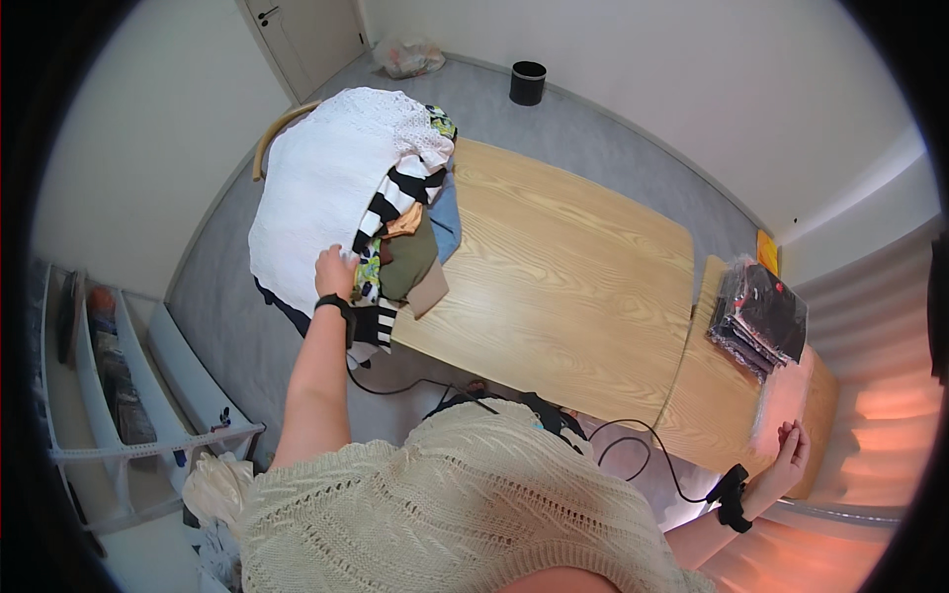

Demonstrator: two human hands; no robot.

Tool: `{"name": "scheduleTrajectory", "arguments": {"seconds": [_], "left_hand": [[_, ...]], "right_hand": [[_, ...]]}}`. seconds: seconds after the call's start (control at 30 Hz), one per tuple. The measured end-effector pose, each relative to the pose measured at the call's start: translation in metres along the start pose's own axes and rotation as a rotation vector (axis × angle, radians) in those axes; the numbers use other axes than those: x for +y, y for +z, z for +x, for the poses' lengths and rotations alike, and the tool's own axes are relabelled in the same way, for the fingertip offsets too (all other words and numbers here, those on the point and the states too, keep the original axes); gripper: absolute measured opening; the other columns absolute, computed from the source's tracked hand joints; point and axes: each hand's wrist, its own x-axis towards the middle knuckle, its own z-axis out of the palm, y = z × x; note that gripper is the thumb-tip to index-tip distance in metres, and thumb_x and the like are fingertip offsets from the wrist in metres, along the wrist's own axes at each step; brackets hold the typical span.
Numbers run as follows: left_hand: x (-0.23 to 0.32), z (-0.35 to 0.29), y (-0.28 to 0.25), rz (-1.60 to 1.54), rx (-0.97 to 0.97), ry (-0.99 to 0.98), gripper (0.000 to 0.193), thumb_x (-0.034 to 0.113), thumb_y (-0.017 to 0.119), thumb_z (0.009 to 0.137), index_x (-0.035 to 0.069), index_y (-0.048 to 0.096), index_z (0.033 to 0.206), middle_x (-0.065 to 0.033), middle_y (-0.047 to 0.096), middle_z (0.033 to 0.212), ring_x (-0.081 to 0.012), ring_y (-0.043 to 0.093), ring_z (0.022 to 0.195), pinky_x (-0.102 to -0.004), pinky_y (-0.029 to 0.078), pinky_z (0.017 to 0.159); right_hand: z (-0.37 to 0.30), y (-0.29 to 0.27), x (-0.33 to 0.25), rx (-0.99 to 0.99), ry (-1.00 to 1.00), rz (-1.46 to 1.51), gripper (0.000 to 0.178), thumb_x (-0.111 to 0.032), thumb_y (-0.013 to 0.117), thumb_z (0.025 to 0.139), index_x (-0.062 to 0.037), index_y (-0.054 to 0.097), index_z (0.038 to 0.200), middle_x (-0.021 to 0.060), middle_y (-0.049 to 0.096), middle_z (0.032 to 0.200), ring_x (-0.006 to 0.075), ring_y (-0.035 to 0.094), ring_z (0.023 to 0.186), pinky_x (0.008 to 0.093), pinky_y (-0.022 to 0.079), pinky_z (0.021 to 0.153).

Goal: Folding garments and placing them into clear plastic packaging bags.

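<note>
A large white garment [316,188] with a lacy border lies spread over a pile of clothes at the left end of the wooden table. My left hand [336,274] is at its near right edge, fingers bent and closed on the fabric. Beside that hand, a black-and-white striped garment [403,188], an olive-green cloth [410,259] and a blue denim piece [446,219] stick out from under the white one. Far to the right, my right hand [791,457] is held with loosely curled fingers apart, next to a pale pink plastic-like packet [784,400]. Nothing shows in it.
Dark clothes in clear plastic bags [761,318] are stacked on the table's right end, before a yellow item [767,253]. A black cable [652,435] runs from my right wrist strap. White shelving [148,435] stands at left; a black bin [528,83] and plastic bag [409,57] sit on the floor.
</note>
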Motion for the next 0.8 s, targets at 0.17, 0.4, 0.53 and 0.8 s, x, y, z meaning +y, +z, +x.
{"name": "scheduleTrajectory", "arguments": {"seconds": [0.17, 0.4, 0.53, 0.8], "left_hand": [[-0.023, -0.016, 0.021, 0.150, -0.060, 0.005, 0.036, 0.023, 0.074, 0.071, 0.007, 0.055, 0.098, -0.0140, 0.053, 0.099, -0.0349, 0.055, 0.096, -0.0440, 0.049, 0.078], [-0.064, 0.011, 0.022, -0.087, 0.000, -0.080, 0.017, 0.010, 0.046, 0.088, 0.003, 0.057, 0.098, -0.0192, 0.060, 0.094, -0.0388, 0.057, 0.090, -0.0467, 0.046, 0.074], [-0.036, 0.046, -0.014, -0.246, 0.212, -0.142, 0.021, 0.015, 0.045, 0.089, 0.002, 0.056, 0.101, -0.0228, 0.061, 0.097, -0.0406, 0.058, 0.091, -0.0475, 0.045, 0.076], [0.166, 0.049, -0.126, -0.832, -0.149, 0.357, 0.020, 0.016, 0.061, 0.083, 0.001, 0.068, 0.095, -0.0112, 0.068, 0.082, -0.0192, 0.064, 0.078, -0.0292, 0.048, 0.070]], "right_hand": [[-0.040, 0.034, -0.038, -0.090, -0.074, -0.004, 0.019, -0.013, 0.051, 0.095, 0.0027, 0.060, 0.102, 0.0070, 0.061, 0.090, 0.0138, 0.057, 0.086, 0.0270, 0.046, 0.081], [-0.061, 0.021, -0.051, -0.143, -0.121, -0.087, 0.019, -0.012, 0.051, 0.094, 0.0029, 0.061, 0.101, 0.0058, 0.061, 0.087, 0.0129, 0.056, 0.083, 0.0260, 0.045, 0.079], [-0.065, 0.019, -0.047, -0.156, -0.105, -0.074, 0.018, -0.012, 0.051, 0.094, 0.0019, 0.061, 0.102, 0.0050, 0.060, 0.086, 0.0122, 0.056, 0.081, 0.0254, 0.045, 0.077], [-0.059, 0.005, -0.040, -0.243, -0.114, 0.002, 0.016, -0.010, 0.051, 0.094, 0.0026, 0.060, 0.099, 0.0049, 0.059, 0.083, 0.0119, 0.056, 0.081, 0.0248, 0.044, 0.077]]}}
